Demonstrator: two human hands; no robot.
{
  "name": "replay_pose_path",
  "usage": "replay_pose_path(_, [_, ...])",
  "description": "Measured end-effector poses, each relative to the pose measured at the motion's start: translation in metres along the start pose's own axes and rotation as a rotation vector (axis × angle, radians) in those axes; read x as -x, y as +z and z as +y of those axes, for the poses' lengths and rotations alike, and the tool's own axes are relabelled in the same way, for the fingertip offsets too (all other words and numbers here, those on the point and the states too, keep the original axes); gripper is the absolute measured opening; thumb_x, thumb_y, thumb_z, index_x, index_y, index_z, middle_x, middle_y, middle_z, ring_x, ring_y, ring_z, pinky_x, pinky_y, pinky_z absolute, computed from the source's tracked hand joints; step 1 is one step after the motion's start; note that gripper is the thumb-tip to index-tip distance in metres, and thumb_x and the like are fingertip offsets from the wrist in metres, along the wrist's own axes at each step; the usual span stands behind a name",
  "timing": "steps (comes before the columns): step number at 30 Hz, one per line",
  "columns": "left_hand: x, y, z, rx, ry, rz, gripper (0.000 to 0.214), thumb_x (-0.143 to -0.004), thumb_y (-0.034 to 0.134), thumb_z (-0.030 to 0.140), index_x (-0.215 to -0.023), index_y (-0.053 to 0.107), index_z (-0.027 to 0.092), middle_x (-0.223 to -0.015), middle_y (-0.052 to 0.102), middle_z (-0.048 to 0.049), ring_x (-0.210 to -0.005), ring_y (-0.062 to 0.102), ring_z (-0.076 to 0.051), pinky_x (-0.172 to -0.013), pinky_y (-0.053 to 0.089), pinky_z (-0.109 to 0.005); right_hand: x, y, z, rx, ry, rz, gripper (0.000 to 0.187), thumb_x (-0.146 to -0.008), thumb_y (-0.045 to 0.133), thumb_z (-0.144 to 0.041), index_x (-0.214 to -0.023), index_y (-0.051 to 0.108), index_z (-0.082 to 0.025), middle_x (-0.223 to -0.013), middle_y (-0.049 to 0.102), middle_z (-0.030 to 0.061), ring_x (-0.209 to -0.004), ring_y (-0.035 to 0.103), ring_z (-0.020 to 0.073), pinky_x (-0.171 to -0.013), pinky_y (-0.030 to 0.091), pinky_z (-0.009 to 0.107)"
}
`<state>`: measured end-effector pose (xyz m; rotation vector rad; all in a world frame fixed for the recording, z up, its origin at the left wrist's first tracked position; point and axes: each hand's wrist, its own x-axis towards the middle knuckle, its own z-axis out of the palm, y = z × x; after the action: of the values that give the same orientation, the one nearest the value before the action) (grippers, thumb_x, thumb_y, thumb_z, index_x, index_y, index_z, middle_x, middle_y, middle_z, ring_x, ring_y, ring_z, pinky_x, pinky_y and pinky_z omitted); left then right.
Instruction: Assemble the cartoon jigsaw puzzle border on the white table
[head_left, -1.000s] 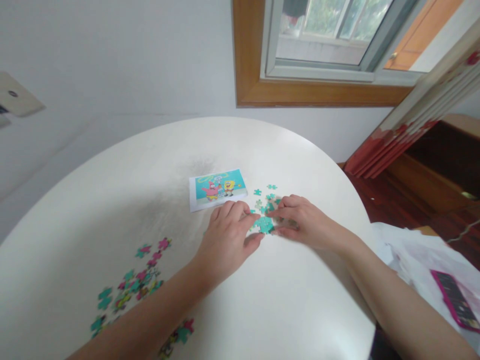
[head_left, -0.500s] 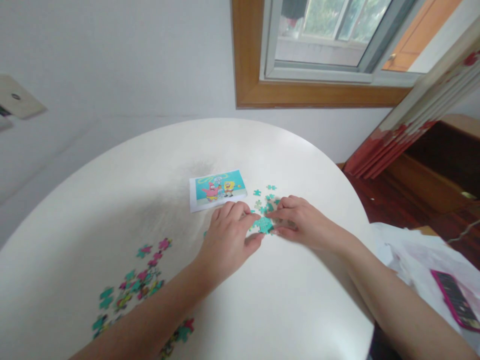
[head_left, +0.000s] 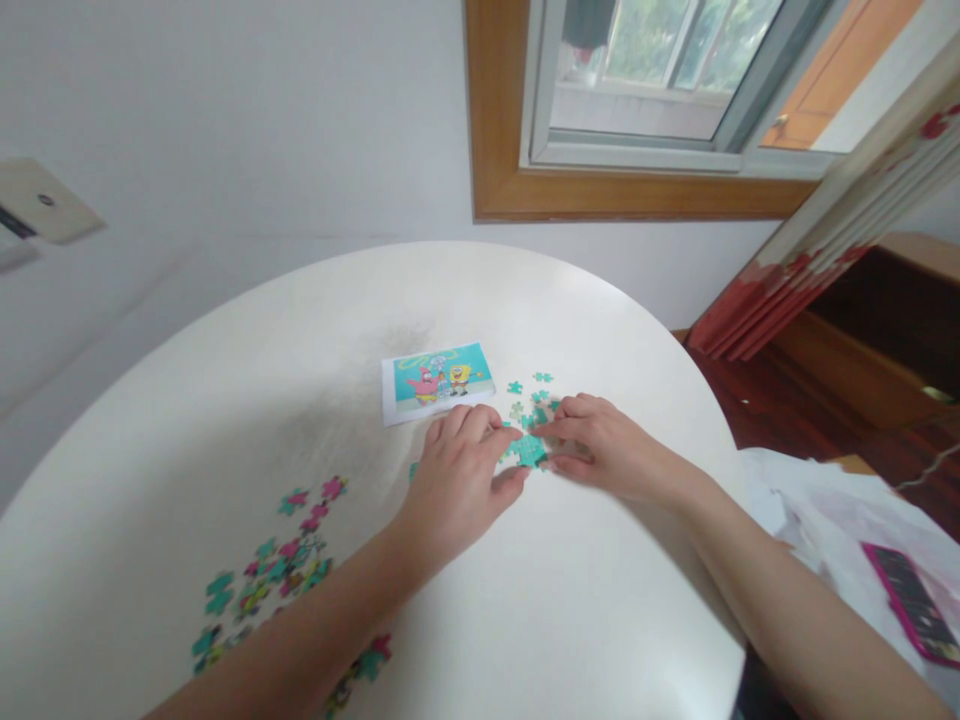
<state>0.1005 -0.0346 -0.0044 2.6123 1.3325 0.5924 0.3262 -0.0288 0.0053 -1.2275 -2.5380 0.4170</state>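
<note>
My left hand (head_left: 459, 480) and my right hand (head_left: 600, 446) meet over a small joined cluster of teal puzzle pieces (head_left: 528, 450) on the round white table (head_left: 570, 620). Both hands pinch the cluster from opposite sides, fingers curled and pressing on it. A few loose teal pieces (head_left: 534, 392) lie just beyond the fingers. The reference picture card (head_left: 436, 380), showing cartoon characters on a teal ground, lies flat just behind my left hand.
Several pink and teal loose pieces (head_left: 281, 565) are scattered at the table's near left. A white plastic bag (head_left: 832, 520) with a pink phone-like object (head_left: 911, 600) lies off the table's right edge. A wall, wooden window frame (head_left: 495, 150) and curtain (head_left: 840, 240) stand behind.
Both hands stay on the teal cluster with only slight finger shifts. The view has drifted a little, nothing else moved.
</note>
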Motion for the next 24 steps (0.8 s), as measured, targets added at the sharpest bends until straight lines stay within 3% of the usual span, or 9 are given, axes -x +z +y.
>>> replay_pose_path(4, [0.002,-0.005,-0.006,0.018,0.017,0.016,0.029,-0.087,0.068,0.026,-0.115,0.068,0.019,-0.107,0.06,-0.0077,-0.105,0.054,-0.028,-0.093,0.045,-0.048,0.001,-0.001,0.001,-0.032,-0.009,0.04,0.033,-0.09,0.065,-0.032,-0.12,0.069,-0.018,-0.097,0.063,0.0083,-0.091,0.057,0.0212,-0.083,0.045,0.035])
replay_pose_path(8, [0.004,-0.011,-0.011,-0.008,0.019,-0.012,0.022,-0.086,0.066,0.017,-0.107,0.07,0.019,-0.102,0.061,-0.0068,-0.102,0.055,-0.028,-0.092,0.046,-0.047,0.002,-0.001,0.004,-0.05,-0.028,0.064,0.031,-0.09,0.065,-0.032,-0.117,0.07,-0.018,-0.097,0.064,0.008,-0.091,0.058,0.0203,-0.083,0.045,0.033])
replay_pose_path(24, [0.002,-0.009,-0.012,-0.03,0.024,-0.019,0.014,-0.087,0.067,0.019,-0.101,0.071,0.021,-0.1,0.061,-0.0057,-0.1,0.054,-0.026,-0.09,0.045,-0.044,0.001,0.0,0.004,0.017,-0.011,-0.025,0.038,-0.089,0.067,-0.038,-0.121,0.069,-0.018,-0.101,0.063,0.0089,-0.095,0.057,0.0223,-0.088,0.045,0.038])
